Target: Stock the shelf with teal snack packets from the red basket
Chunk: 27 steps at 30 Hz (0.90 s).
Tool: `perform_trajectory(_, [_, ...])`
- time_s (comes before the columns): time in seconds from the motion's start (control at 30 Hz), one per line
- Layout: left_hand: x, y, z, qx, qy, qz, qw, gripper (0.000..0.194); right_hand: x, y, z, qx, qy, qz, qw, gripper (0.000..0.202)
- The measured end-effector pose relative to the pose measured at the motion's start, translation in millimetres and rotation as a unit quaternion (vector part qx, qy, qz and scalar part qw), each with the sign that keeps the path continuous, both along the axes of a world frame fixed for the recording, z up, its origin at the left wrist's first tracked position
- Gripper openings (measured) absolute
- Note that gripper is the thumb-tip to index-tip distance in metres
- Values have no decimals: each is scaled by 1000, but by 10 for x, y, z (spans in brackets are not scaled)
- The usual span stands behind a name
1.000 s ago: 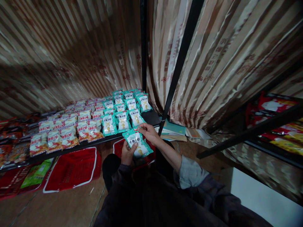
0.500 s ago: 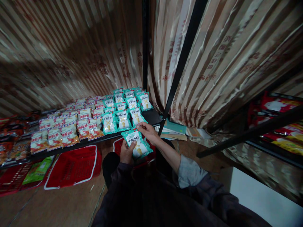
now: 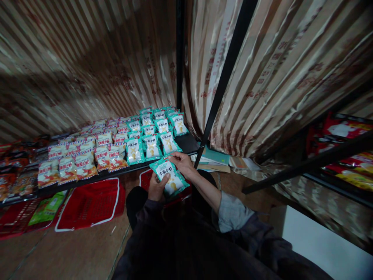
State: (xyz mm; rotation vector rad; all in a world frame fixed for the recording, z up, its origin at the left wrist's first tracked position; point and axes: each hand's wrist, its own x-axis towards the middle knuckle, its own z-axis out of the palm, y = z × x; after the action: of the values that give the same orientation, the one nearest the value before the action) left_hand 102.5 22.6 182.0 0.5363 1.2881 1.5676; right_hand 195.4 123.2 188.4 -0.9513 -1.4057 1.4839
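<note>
A teal and white snack bag (image 3: 172, 186) is held in front of the shelf. My left hand (image 3: 156, 186) is closed on its lower left side, thumb over the front. At its top edge, the fingers of my right hand (image 3: 181, 162) are closed on the bag's upper border. Just beyond stand rows of matching teal snack bags (image 3: 151, 147) on the black shelf (image 3: 188, 143). To their left are white and orange snack bags (image 3: 84, 163) with striped edges, in rows.
Red baskets (image 3: 90, 198) rest on the floor below the shelf, a green packet (image 3: 48, 208) in the left one. Slanted black posts (image 3: 217, 101) and a striped curtain (image 3: 262, 77) rise behind. Books (image 3: 214, 157) lie by the post; a white box (image 3: 320, 245) stands right.
My right-hand fingers have shifted slightly along the bag's top edge, and the bag is tilted a little differently. My left hand keeps its hold.
</note>
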Motion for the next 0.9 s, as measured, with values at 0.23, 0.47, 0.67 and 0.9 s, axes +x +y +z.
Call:
perform_trajectory(0.23, [20, 16, 62, 10, -27, 38, 999, 62, 72, -57, 57, 1, 1, 41, 999, 37])
perform_trajectory(0.47, [-51, 93, 58, 33, -27, 91, 995, 65, 193, -142, -88, -75, 7, 117, 990, 45])
perform_trajectory(0.67, [-101, 98, 0, 29, -33, 76, 996, 63, 208, -191, -108, -60, 26, 184, 981, 57])
perform_trajectory(0.9, [-387, 180, 82, 61, 4, 95, 994, 52, 237, -192, -43, -16, -8, 155, 988, 54])
